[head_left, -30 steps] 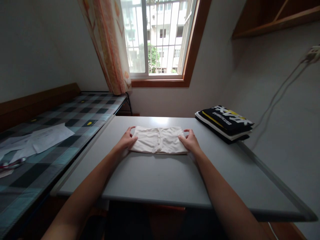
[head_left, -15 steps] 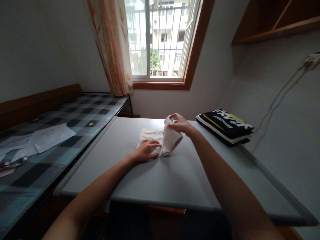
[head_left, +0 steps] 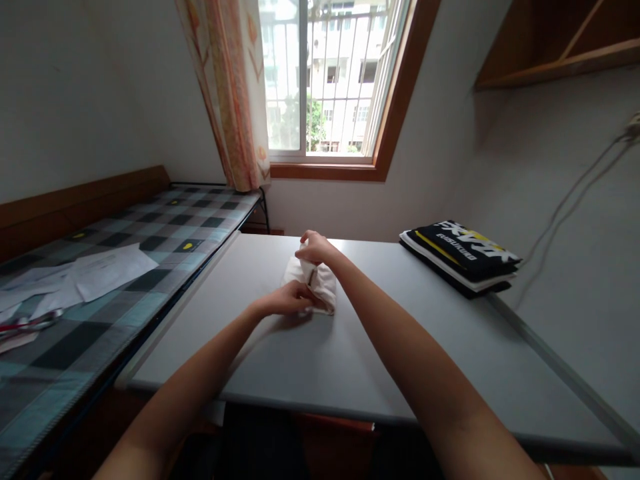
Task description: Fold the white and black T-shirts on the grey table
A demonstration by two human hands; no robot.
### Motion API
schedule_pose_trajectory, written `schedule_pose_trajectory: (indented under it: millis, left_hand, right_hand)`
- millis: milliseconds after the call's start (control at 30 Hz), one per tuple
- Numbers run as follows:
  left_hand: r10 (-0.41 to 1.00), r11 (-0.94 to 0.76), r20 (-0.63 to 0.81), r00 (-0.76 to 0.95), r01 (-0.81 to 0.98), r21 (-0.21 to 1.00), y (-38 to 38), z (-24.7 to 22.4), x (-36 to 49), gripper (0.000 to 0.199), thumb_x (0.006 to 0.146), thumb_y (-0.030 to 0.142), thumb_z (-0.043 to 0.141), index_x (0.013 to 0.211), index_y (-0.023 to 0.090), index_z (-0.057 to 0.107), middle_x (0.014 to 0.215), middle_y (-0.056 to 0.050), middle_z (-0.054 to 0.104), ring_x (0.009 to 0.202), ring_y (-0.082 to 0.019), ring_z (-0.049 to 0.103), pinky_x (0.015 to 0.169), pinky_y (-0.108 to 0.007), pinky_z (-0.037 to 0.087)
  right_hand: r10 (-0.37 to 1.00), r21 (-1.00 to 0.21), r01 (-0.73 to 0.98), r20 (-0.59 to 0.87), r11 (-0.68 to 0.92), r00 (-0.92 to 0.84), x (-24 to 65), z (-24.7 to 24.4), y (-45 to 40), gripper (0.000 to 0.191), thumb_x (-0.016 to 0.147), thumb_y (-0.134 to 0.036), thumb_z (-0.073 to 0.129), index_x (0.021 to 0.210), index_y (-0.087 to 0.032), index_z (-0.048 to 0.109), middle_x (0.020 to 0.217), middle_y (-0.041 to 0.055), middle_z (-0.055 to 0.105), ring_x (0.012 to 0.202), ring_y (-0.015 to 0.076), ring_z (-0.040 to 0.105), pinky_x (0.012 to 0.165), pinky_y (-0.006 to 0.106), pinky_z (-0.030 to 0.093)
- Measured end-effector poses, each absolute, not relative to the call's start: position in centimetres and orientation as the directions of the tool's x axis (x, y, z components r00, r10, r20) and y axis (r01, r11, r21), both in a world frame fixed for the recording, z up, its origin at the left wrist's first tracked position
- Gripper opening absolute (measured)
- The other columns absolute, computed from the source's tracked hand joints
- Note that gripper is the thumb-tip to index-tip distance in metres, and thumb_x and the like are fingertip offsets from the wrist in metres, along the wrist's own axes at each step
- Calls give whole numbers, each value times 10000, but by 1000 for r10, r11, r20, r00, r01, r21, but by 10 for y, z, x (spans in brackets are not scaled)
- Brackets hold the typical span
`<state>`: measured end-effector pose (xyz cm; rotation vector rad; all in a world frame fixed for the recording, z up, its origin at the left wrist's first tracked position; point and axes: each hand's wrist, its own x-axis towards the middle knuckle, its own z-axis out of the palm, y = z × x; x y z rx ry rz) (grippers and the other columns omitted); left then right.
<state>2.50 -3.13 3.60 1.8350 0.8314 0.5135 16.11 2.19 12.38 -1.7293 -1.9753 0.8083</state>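
A white cloth (head_left: 324, 283), folded into a small bundle, lies on the pale table (head_left: 380, 353) in front of the window. My right hand (head_left: 315, 248) pinches its raised upper edge at the far side. On the near left side, my left hand (head_left: 290, 298) is at the cloth's lower edge, its fingertips partly hidden in the folds. Between the two hands the fabric stands up slightly, with a dark gap under the lifted part.
A stack of folded dark and white clothes (head_left: 460, 257) sits at the table's right back edge. Left of the table is a bed with a checked cover (head_left: 125, 293) and loose papers (head_left: 107, 273). A wooden shelf (head_left: 590, 63) hangs at upper right.
My right hand has moved left, bringing the cloth's right part over toward the left part. The cloth is now a smaller bundle. The view has shifted slightly.
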Motion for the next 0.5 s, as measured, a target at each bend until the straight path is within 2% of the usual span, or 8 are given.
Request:
schedule_pose_trajectory:
  millis: [67,133,233,300,400,500]
  left_hand:
    - [889,-47,-78,452,261,964,-20,43,9,243,785,343,628,865,127,704,823,-96,723,734,-218,676,642,-303,519]
    - [955,138,-164,246,121,983,-9,47,-7,344,820,442,597,940,125,658,818,-106,709,697,-207,679,602,-298,529]
    - [943,292,-292,163,21,956,1,44,-21,503,835,573,567,1084,137,589,789,-88,683,587,-170,649,528,-267,512]
    - [943,292,-296,151,46,955,1,40,-21,547,818,568,609,1173,156,548,810,-64,668,556,-142,629,495,-231,484]
    - [954,229,-248,168,125,966,-4,35,-17,709,744,441,741,1341,201,444,890,-45,659,586,-121,621,501,-203,470]
    - [950,161,-190,247,132,978,-10,34,-11,931,664,333,812,1453,233,328,926,-42,660,596,-110,603,513,-197,463]
  right_hand:
    - [985,-662,745,-55,86,-163,157,117,21,543,699,-223,707,1211,-146,545,892,82,678,591,137,602,482,235,487]
    - [973,-705,701,-70,108,-220,152,111,18,599,723,-246,725,1272,-147,509,876,77,686,597,139,613,497,238,500]
    - [906,-794,598,-166,111,-388,149,102,13,682,759,-321,748,1352,-166,450,835,51,693,590,131,629,526,231,520]
    - [902,-799,584,-136,145,-410,155,94,11,600,789,-345,731,1315,-173,499,830,44,696,596,120,633,567,231,530]
    - [945,-757,600,69,258,-319,175,78,9,356,846,-309,669,1169,-172,610,894,53,699,712,125,653,692,256,537]
    - [950,-748,585,228,312,-214,202,56,2,276,872,-305,615,1105,-160,645,994,87,676,850,152,654,787,294,531]
